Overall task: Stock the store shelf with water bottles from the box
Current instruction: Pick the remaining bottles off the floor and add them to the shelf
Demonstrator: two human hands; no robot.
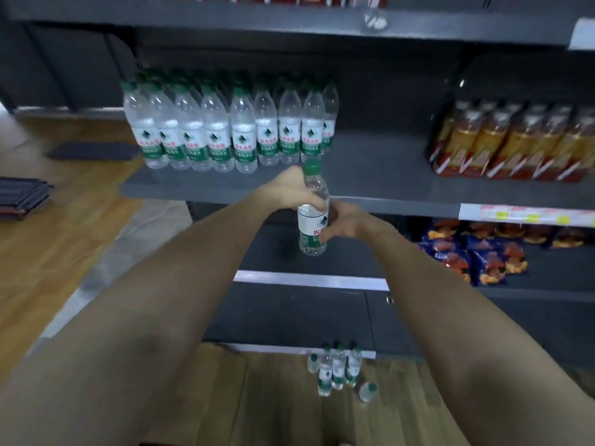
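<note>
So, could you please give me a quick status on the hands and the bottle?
Left hand and right hand both gripping bottle, upright, below shelf edge. Shelf space right of stocked row free. Nothing in the way.

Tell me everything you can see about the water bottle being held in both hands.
The water bottle is clear plastic with a green screw cap, still on, and a white and green label with red characters. It stands upright in the air, in front of the shelf edge, just right of the stocked bottle rows. The left hand grips its upper body below the neck; the right hand holds the label band. Nothing else touches it.
</note>
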